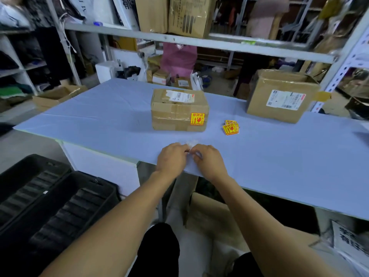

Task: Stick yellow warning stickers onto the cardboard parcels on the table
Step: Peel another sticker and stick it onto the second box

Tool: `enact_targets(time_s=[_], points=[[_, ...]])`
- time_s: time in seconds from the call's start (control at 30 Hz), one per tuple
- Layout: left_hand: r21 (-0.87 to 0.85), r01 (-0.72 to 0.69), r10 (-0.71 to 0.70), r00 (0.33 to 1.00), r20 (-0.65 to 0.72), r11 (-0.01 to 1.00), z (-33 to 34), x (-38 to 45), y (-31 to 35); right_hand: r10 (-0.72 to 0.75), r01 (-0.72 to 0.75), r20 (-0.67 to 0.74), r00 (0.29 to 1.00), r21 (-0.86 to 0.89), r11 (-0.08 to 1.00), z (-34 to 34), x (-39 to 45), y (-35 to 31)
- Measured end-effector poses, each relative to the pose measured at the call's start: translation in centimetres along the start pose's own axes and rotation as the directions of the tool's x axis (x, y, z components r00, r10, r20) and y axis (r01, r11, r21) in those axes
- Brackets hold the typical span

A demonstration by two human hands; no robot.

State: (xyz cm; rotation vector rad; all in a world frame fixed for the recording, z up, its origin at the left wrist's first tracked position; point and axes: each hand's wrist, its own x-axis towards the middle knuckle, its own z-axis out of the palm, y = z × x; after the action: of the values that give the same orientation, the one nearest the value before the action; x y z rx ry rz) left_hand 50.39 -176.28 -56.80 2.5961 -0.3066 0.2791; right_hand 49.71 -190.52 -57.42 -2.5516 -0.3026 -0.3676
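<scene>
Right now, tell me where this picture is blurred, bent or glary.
Head view: sharp at the centre, where the near parcel and its sticker read clearly; shelves and the frame's edges smear; the wide lens bows the table edge; the white scrap between the left hand and right hand is washed out; soft light, faint shadows.

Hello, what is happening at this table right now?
A person is labelling parcels. The left hand and right hand meet near the table edge, pinching a small whitish scrap; it is too blurred to identify. The middle parcel already carries a yellow sticker. Spare stickers lie beside it. The larger parcel shows none.
</scene>
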Motion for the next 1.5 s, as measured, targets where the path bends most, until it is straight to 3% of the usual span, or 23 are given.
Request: enact_targets(time_s=[0.1, 0.27, 0.43, 0.53, 0.6, 0.77, 0.87, 0.93, 1.0, 1.03, 1.07, 1.1, 1.17, 1.23, 1.3, 1.4, 1.5], points=[[-0.034, -0.004, 0.003, 1.000, -0.027, 0.999, 0.3, -1.3, 0.1, 0.070, -0.070, 0.011, 0.998, 0.048, 0.996, -0.4, -1.3, 0.0], [-0.058, -0.004, 0.002, 0.999, -0.039, 0.998, 0.7, -2.3, 0.9, 0.045, -0.039, 0.070, 0.997, -0.090, 0.995, -0.9, -1.4, -0.8], [-0.100, -0.020, 0.016, 0.999, -0.039, 0.995, 0.6, -2.4, 1.7, 0.206, -0.204, 0.009, 0.978, 0.186, 0.961, -2.3, -2.1, -0.6], [-0.197, -0.054, 0.058, 0.998, 0.012, 0.979, 0.4, -2.5, 2.6, 0.302, -0.317, 0.109, 0.947, 0.469, 0.825, -4.1, -2.6, -0.1], [-0.380, 0.010, 0.006, 0.999, 0.040, 0.925, 0.3, -2.6, 3.8, 0.380, -0.364, 0.088, 0.921, 0.546, 0.754, -4.8, -3.3, 0.8], [-0.755, 0.259, -0.231, 0.962, 0.146, 0.602, 0.5, -3.0, 8.3, 0.475, -0.340, -0.070, 0.877, 0.608, 0.717, -6.9, -5.6, 1.0], [-0.881, 0.388, -0.299, 0.904, 0.307, 0.270, 0.4, -3.1, 10.5, 0.413, -0.305, -0.049, 0.909, 0.597, 0.742, -8.5, -6.7, 1.1], [-0.887, 0.452, -0.272, 0.868, 0.416, 0.088, 0.1, -3.1, 11.8, 0.390, -0.296, -0.047, 0.920, 0.568, 0.768, -9.9, -7.5, 1.4], [-0.857, 0.503, -0.168, 0.841, 0.514, -0.106, -0.2, -3.1, 13.0, 0.402, -0.283, -0.102, 0.910, 0.558, 0.780, -11.4, -7.9, 2.1], [-0.840, 0.519, -0.107, 0.837, 0.537, -0.157, -0.2, -3.2, 13.5, 0.417, -0.281, -0.125, 0.900, 0.564, 0.776, -12.2, -7.9, 2.5], [-0.845, 0.517, -0.063, 0.847, 0.528, -0.140, -0.2, -3.3, 14.1, 0.438, -0.284, -0.136, 0.888, 0.587, 0.758, -12.9, -7.9, 2.8], [-0.865, 0.499, -0.043, 0.864, 0.501, -0.056, -0.1, -3.4, 14.6, 0.469, -0.294, -0.127, 0.874, 0.631, 0.718, -13.4, -7.9, 3.3], [-0.889, 0.399, -0.067, 0.917, 0.394, 0.227, 0.2, -3.5, 15.7, 0.524, -0.309, -0.056, 0.850, 0.753, 0.580, -14.2, -7.9, 3.5], [-0.881, 0.331, -0.075, 0.943, 0.326, 0.338, 0.4, -3.0, 16.6, 0.552, -0.301, 0.009, 0.834, 0.845, 0.442, -14.8, -8.1, 3.4], [-0.891, 0.339, -0.065, 0.940, 0.335, 0.301, 0.3, -2.5, 17.3, 0.566, -0.270, -0.001, 0.824, 0.878, 0.395, -15.1, -8.2, 3.6], [-0.876, 0.395, -0.173, 0.917, 0.359, 0.277, 0.0, -1.6, 18.4, 0.554, -0.232, -0.082, 0.828, 0.850, 0.473, -15.3, -8.3, 4.1], [-0.796, 0.603, -0.223, 0.770, 0.598, -0.050, -0.9, -0.8, 18.9, 0.476, -0.237, -0.100, 0.874, 0.768, 0.595, -15.7, -8.3, 4.5]])
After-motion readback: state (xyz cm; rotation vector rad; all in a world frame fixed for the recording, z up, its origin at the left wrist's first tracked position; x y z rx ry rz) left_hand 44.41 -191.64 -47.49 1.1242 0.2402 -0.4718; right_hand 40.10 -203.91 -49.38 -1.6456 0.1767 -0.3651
